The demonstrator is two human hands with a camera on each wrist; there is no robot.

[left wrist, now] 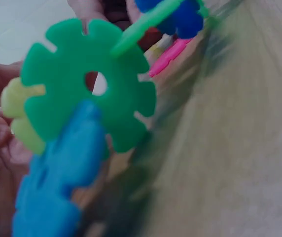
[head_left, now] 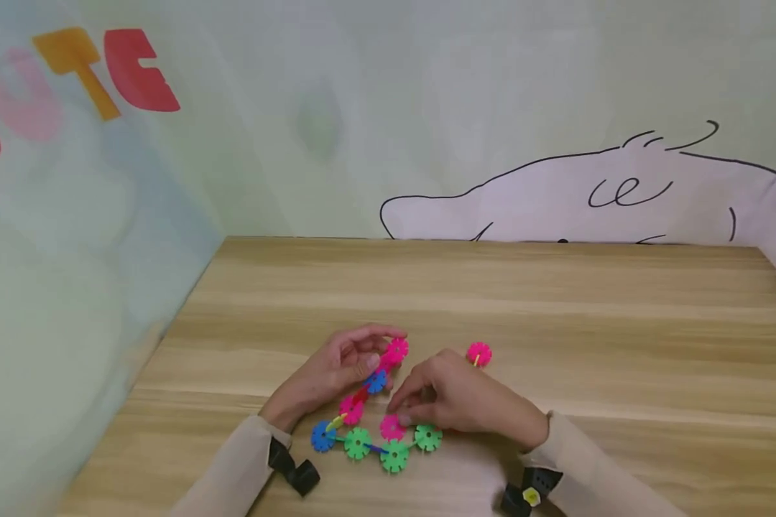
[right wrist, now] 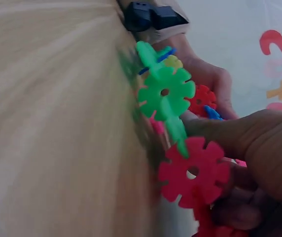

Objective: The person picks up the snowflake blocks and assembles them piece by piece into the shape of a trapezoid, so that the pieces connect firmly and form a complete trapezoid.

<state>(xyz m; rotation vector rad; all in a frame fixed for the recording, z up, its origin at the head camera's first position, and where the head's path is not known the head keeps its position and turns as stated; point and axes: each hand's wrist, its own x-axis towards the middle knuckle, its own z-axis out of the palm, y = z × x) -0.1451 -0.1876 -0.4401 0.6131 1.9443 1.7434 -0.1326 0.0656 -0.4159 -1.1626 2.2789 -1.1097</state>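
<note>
Plastic notched snowflake discs in pink, blue, green, red and yellow are slotted into a bent chain over the table. My left hand [head_left: 336, 366] grips the far end of the chain, thumb and fingers about a pink disc [head_left: 397, 350], with a blue disc [head_left: 376, 380] just below. My right hand [head_left: 449, 391] pinches another pink disc [head_left: 393, 427] at its thumb tip, close above a green disc [head_left: 394, 456]. A second blue disc [head_left: 323, 436] forms the near left corner. In the right wrist view a red disc [right wrist: 194, 172] overlaps the right fingers.
Beyond my right forearm is one more pink disc [head_left: 478, 353] with a yellow piece at its edge. The wooden table [head_left: 524, 294] meets a printed wall [head_left: 265, 143] at the back. Black straps with small cameras [head_left: 294, 467] sit on both wrists.
</note>
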